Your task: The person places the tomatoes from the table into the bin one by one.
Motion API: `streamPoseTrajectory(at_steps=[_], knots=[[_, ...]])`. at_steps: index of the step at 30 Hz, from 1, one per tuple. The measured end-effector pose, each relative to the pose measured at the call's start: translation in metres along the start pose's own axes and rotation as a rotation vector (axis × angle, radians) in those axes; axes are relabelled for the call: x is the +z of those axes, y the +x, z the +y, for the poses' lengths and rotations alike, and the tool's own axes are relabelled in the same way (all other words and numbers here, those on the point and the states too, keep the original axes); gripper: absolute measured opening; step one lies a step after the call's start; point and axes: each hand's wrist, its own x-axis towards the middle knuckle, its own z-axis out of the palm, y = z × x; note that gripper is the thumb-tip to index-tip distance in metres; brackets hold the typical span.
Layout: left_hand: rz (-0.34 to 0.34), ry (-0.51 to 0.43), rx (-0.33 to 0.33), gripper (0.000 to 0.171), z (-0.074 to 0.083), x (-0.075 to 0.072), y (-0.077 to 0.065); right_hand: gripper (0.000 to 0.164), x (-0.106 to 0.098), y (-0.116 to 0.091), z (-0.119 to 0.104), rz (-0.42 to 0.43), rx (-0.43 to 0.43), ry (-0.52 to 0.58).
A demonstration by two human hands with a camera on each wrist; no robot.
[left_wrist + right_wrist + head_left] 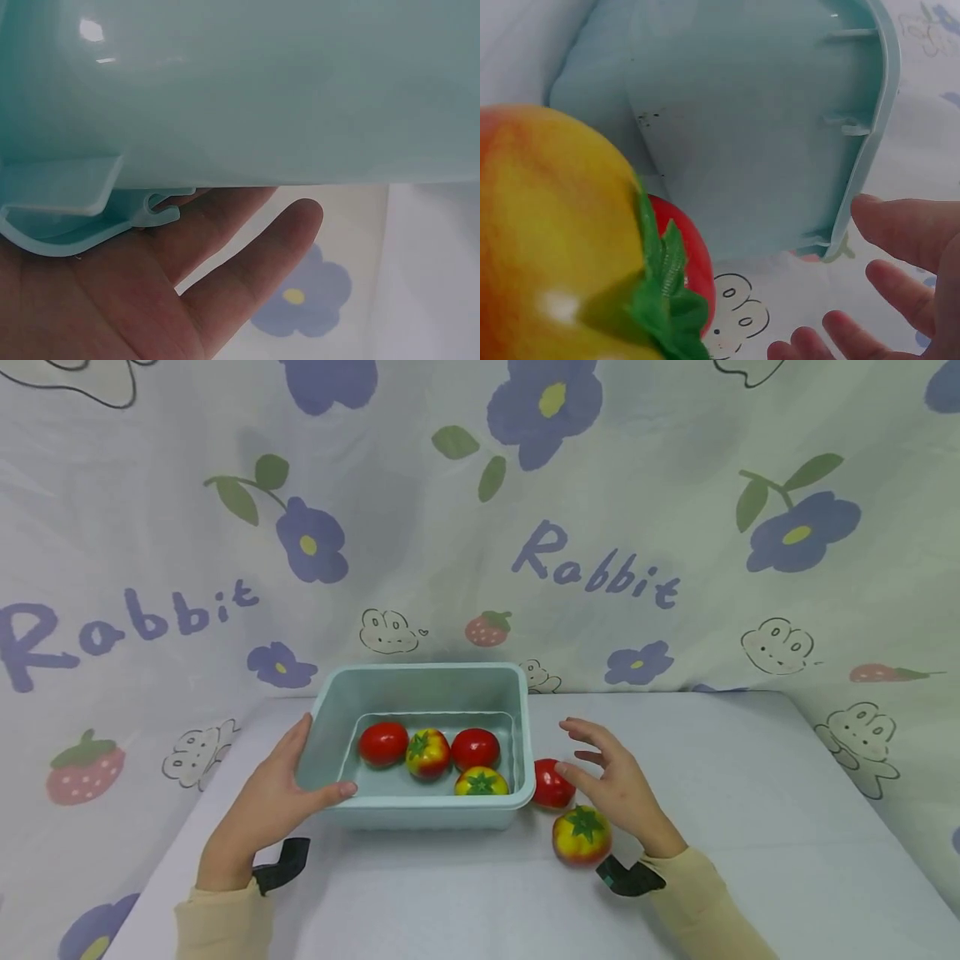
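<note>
A pale blue plastic bin [420,814] stands on the table with several tomatoes inside, among them a red tomato [383,743] and a yellow-red tomato [428,754]. My left hand [273,793] grips its left front corner, thumb over the front rim and fingers along the left side. Beneath the rim, the left wrist view shows that hand's fingers [247,277] against the outer wall. Right of the bin lie another red tomato [551,785] and a yellow-red tomato with green leaves [582,835]. My right hand [622,785] hovers beside them, fingers spread, holding nothing.
A white cloth covers the table [450,902]. Behind it hangs a printed curtain [420,527] with flowers, rabbits and lettering, close to the bin's back edge. Dark wrist mounts [283,865] sit at both sleeves.
</note>
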Motion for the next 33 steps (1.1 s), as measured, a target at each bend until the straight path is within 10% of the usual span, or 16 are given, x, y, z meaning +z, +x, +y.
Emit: streamPoseTrajectory(at_steps=[33], knots=[[0.003,0.004,-0.008,0.120,0.000,-0.001,-0.001,0.065,0.017,-0.001,0.027,-0.240,0.258,-0.153]])
